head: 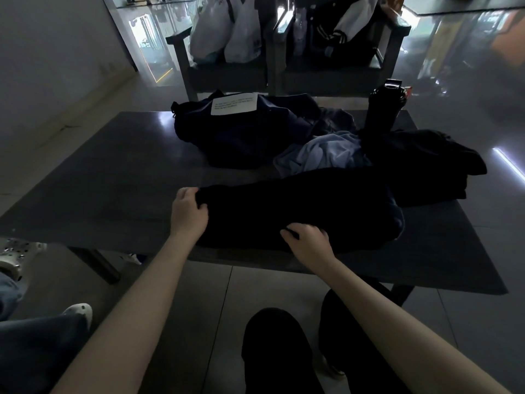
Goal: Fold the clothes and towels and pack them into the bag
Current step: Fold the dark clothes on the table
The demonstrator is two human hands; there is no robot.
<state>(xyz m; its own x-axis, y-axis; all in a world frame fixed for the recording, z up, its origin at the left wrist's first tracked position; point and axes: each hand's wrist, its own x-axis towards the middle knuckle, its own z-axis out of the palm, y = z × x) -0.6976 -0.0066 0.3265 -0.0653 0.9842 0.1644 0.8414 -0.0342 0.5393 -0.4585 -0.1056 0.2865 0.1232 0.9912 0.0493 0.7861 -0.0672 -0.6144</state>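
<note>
Where the black garment (298, 206) lies along the counter's (113, 180) near edge, the left hand (189, 211) grips its left end, fingers curled; the right hand (308, 241) pinches the near hem. Navy bag (227, 129) (white label up) sits at the far edge, pale blue cloth (326, 155) beside it.

The counter (113, 177) has a dark, smooth, semi-gloss top with faint reflections. The black garment (284, 211) is matt cloth. The light blue garment (321, 155) is matt, creased cloth. The bag (233, 135) is navy matt fabric with a white printed label (234, 104). The bottle (383, 109) is black, smooth, slightly shiny. The floor (199, 294) is glossy tile.
</note>
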